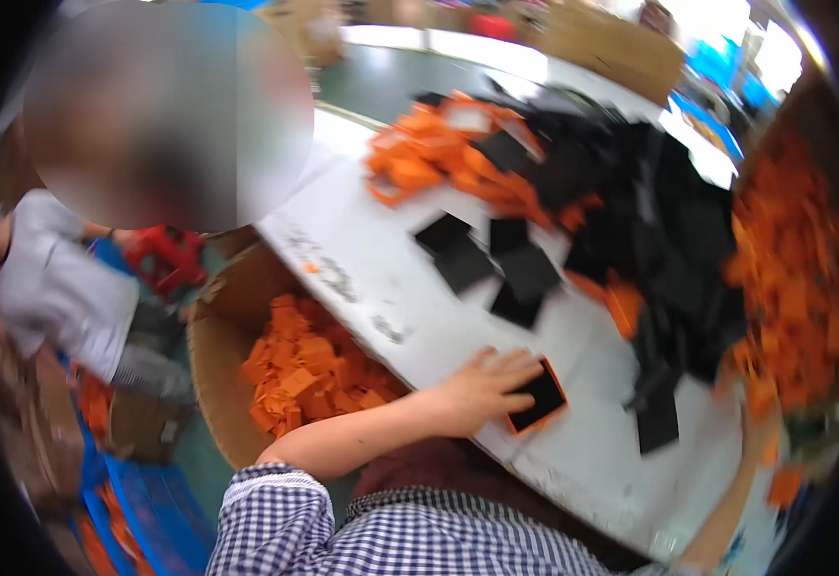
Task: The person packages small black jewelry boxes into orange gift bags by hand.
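Observation:
My left hand point(477, 392) lies over the white table with its fingers spread, the fingertips touching a small orange-rimmed tray with a black face point(539, 398). On the right, my right hand point(754, 422) reaches to the edge of a heap of orange pieces point(792, 269); its fingers are smeared by motion, and whether they hold anything is hidden. Several flat black squares point(460, 259) lie beyond my left hand. One more black square point(658, 424) rests between my two hands, below a pile of black sheets point(674, 259).
A cardboard box point(223, 370) full of orange pieces point(309, 370) stands against the table's point(381, 322) left edge. More orange pieces point(415, 144) are heaped at the table's far end. A person in a white shirt point(64, 278) is at the left, near a red stool-like object point(165, 259).

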The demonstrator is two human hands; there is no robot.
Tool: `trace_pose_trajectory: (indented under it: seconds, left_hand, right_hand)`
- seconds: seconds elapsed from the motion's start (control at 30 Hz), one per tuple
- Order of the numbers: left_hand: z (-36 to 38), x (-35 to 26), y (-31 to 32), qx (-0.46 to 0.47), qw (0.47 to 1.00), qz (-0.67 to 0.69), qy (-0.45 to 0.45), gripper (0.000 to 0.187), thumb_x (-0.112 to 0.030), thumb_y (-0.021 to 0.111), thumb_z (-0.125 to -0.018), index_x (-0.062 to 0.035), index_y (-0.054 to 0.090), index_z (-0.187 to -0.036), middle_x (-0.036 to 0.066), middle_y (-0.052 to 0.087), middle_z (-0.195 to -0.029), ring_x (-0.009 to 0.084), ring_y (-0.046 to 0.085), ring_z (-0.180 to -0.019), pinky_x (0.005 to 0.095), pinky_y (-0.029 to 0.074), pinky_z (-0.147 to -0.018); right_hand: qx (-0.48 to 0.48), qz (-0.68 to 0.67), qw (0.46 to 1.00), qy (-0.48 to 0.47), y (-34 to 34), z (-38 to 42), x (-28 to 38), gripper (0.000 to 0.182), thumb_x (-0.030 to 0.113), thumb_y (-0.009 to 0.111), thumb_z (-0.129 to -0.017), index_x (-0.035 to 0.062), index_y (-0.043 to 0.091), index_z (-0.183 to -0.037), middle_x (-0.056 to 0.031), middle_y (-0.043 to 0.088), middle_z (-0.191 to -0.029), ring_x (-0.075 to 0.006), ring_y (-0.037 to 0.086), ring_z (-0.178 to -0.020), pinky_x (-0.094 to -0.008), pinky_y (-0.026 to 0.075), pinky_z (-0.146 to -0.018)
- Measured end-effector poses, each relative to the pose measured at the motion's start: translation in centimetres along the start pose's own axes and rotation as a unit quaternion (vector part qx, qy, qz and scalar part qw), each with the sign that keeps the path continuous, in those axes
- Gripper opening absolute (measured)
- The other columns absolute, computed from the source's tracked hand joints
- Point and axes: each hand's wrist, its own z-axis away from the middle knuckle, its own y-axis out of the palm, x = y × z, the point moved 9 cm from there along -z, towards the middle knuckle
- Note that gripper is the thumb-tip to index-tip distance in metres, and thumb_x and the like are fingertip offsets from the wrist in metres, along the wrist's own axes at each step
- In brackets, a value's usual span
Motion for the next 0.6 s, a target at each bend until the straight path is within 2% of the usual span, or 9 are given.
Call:
trace_pose_trajectory:
  seconds: [0.07, 0.1, 0.17, 0.23, 0.3, 0.43, 0.5, 0.57, 0.6]
  left_hand:
    - [0.1, -0.5, -2.3, 0.083, 0.996, -0.016, -0.034, 0.062, -0.012, 0.072, -0.071, -0.0043, 0.054, -0.13, 0.022, 0.036, -0.158, 0.0411, 0.029, -0.15, 0.064, 0.032, -0.111]
    - [0.0, -0.6, -1.2, 0.108, 0.992, -0.013, -0.058, 0.066, -0.021, 0.076, -0.068, -0.0021, 0.054, -0.128, 0.025, 0.04, -0.152, 0.042, 0.036, -0.144, 0.0636, 0.033, -0.109]
    - [-0.1, -2.4, -1.6, -0.005, 0.998, 0.005, -0.057, 0.061, -0.032, 0.079, -0.072, -0.0054, 0.055, -0.122, 0.025, 0.047, -0.141, 0.0415, 0.041, -0.138, 0.0645, 0.032, -0.108]
    - [-0.7, -3.2, 0.9, -0.078, 0.995, -0.022, -0.053, 0.054, -0.032, 0.078, -0.076, -0.0071, 0.056, -0.118, 0.023, 0.049, -0.139, 0.0407, 0.043, -0.136, 0.0653, 0.032, -0.108]
    - [-0.7, -2.6, 2.1, -0.218, 0.976, -0.009, -0.02, 0.036, -0.023, 0.073, -0.081, -0.0092, 0.058, -0.111, 0.02, 0.051, -0.136, 0.0395, 0.044, -0.136, 0.0674, 0.031, -0.109]
    - [1.6, -1.2, 0.9, -0.15, 0.988, -0.003, 0.03, 0.033, -0.009, 0.068, -0.075, -0.0101, 0.058, -0.107, 0.017, 0.054, -0.132, 0.0379, 0.045, -0.135, 0.0657, 0.033, -0.107]
    - [2.9, 0.0, -0.1, -0.149, 0.989, 0.007, 0.021, 0.04, -0.006, 0.068, -0.071, -0.0107, 0.062, -0.11, 0.02, 0.052, -0.133, 0.0385, 0.045, -0.135, 0.0551, 0.039, -0.103]
    - [4.0, 0.2, -1.9, -0.141, 0.989, 0.035, -0.029, 0.048, -0.013, 0.074, -0.075, -0.0075, 0.062, -0.122, 0.026, 0.044, -0.147, 0.048, 0.039, -0.14, 0.0585, 0.035, -0.11]
    - [4.6, 0.3, -2.6, -0.133, 0.985, 0.077, -0.072, 0.061, -0.028, 0.082, -0.076, -0.0058, 0.06, -0.129, 0.03, 0.036, -0.154, 0.0525, 0.033, -0.142, 0.0603, 0.03, -0.115]
  right_hand:
    - [0.024, -0.169, 0.984, 0.049, -4.5, 0.3, 4.3, 0.077, 0.03, 0.08, -0.088, -0.0032, 0.044, -0.148, -0.0249, 0.051, -0.147, -0.0356, 0.049, -0.138, -0.0439, 0.037, -0.117]
    - [0.106, -0.394, 0.911, 0.053, -3.6, 1.4, 7.4, 0.081, 0.036, 0.077, -0.088, -0.0011, 0.041, -0.15, -0.0212, 0.049, -0.151, -0.0338, 0.047, -0.14, -0.0458, 0.036, -0.118]
    - [0.236, -0.554, 0.794, 0.086, -5.2, 5.5, 17.1, 0.073, 0.03, 0.074, -0.092, 0.0013, 0.041, -0.151, -0.0175, 0.051, -0.146, -0.0319, 0.05, -0.132, -0.0434, 0.039, -0.113]
    - [0.342, -0.653, 0.668, 0.103, -5.5, 10.7, 24.7, 0.065, 0.023, 0.071, -0.096, 0.0038, 0.042, -0.151, -0.0138, 0.054, -0.141, -0.0299, 0.053, -0.125, -0.041, 0.043, -0.108]
    - [0.39, -0.736, 0.519, 0.192, -0.3, 14.8, 25.9, 0.086, 0.04, 0.081, -0.087, 0.0002, 0.04, -0.15, -0.017, 0.054, -0.142, -0.0261, 0.056, -0.126, -0.0441, 0.049, -0.103]
    - [0.492, -0.742, 0.398, 0.222, 1.2, 16.2, 34.0, 0.074, 0.045, 0.066, -0.096, 0.0011, 0.043, -0.15, -0.0187, 0.057, -0.142, -0.0291, 0.053, -0.134, -0.0445, 0.043, -0.112]
    - [0.591, -0.653, 0.444, 0.163, -0.7, 17.0, 37.8, 0.072, 0.054, 0.055, -0.098, 0.0023, 0.046, -0.148, -0.0153, 0.06, -0.139, -0.0296, 0.056, -0.132, -0.0444, 0.044, -0.113]
    - [0.57, -0.654, 0.482, 0.122, -3.3, 15.1, 42.3, 0.071, 0.038, 0.074, -0.091, -0.0004, 0.048, -0.145, -0.0106, 0.061, -0.137, -0.0254, 0.06, -0.127, -0.041, 0.047, -0.11]
    - [0.554, -0.597, 0.575, 0.079, -2.5, 14.7, 42.0, 0.068, 0.028, 0.079, -0.088, 0.0006, 0.05, -0.143, -0.0095, 0.06, -0.137, -0.0201, 0.06, -0.123, -0.0364, 0.05, -0.104]
